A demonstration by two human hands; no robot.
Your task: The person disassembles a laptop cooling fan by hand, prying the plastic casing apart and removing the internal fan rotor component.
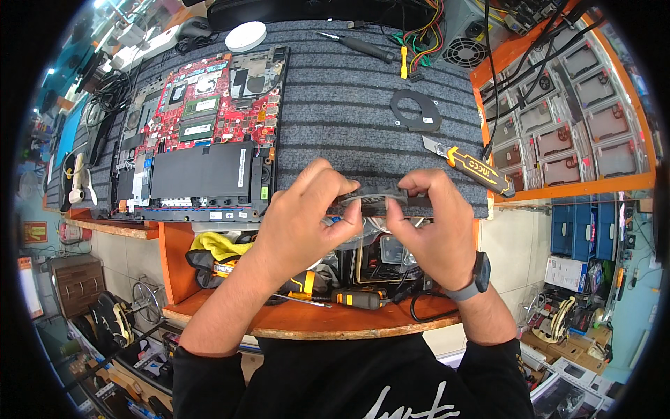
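Gripping a dark fan (377, 199) with left hand (307, 220) and right hand (433, 223), grey ribbed mat (349, 105), cluttered workshop

Black long-sleeved top w/ white script-style print across chest (412, 408), partly cut off at btm edge. Sleeves pushed up to approx. elbows, forearms bare. Dark smartwatch (480, 272) w/ grey strap on right wrist. Left hand (307, 216) & right hand (429, 223) bare: no gloves, no rings visible. Left wrist bare.
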